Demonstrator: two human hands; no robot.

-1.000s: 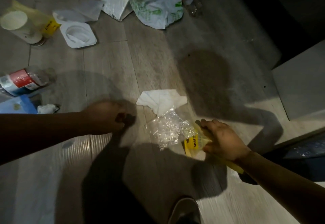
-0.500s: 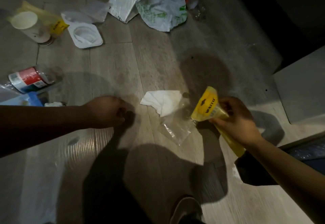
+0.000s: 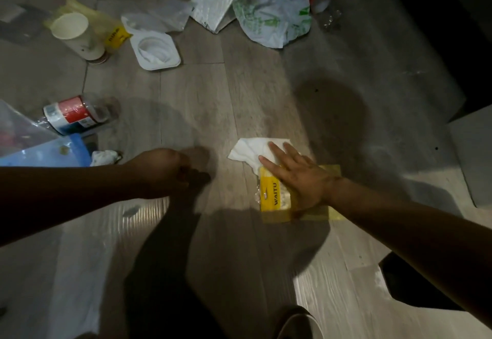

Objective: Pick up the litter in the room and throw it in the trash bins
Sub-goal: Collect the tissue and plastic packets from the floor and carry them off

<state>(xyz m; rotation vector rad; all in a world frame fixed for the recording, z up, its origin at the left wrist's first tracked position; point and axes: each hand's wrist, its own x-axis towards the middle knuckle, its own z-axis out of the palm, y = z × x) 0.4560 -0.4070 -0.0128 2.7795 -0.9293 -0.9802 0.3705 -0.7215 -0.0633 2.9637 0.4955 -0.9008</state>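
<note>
The yellow wrapper [image 3: 271,195] lies flat on the floor [image 3: 213,99] under the right hand [image 3: 298,176]. That hand is palm down with its fingers straight and spread, so its grip is wide and closed round nothing. Its fingertips reach past the wrapper's far edge onto a white tissue [image 3: 247,151] that touches the wrapper. The left hand [image 3: 162,171] hangs left of the wrapper, apart from it, with its fingers curled downward. It is too dark to tell whether that grip holds anything. Further left of the wrapper lie a small white wad [image 3: 103,157] and a bottle [image 3: 77,115] on its side. Well beyond the wrapper lie a tray [image 3: 155,51], a cup [image 3: 77,35] and crumpled bags [image 3: 271,16]. No bin is in view. I judge the task to be at an early stage: the wrapper and tissue are pressed down but not lifted, and the rest of the litter lies untouched. All of it has yet to be gathered and carried to the bins.
</note>
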